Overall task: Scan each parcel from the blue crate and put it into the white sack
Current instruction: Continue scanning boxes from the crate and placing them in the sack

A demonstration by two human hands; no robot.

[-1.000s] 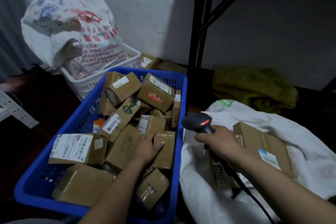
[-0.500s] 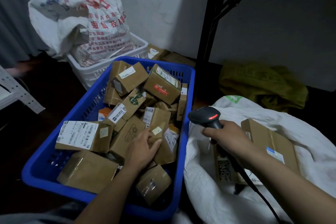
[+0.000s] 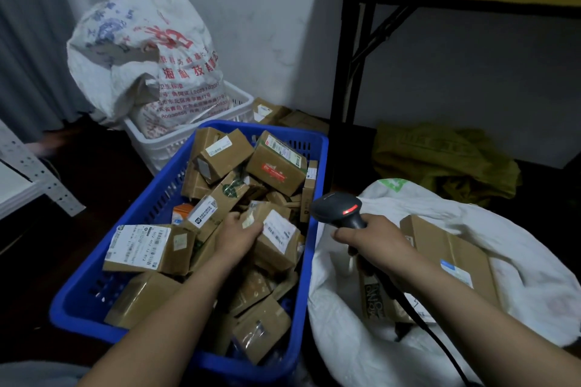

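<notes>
Over blue crate (image 3: 94,298), left hand (image 3: 234,237) holding parcel (image 3: 276,242), right hand (image 3: 375,237) holding scanner (image 3: 338,209)

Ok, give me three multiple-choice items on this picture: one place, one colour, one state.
1. The white sack lies where from the blue crate? A left B right C behind
2. The barcode scanner's light is: A green B blue C red
3. The left hand: A grips a parcel B lies open on the floor C holds the scanner
Key: 1 B, the sack sits right of the crate; 2 C, red glow on its head; 3 A, it clasps a labelled parcel.
</notes>
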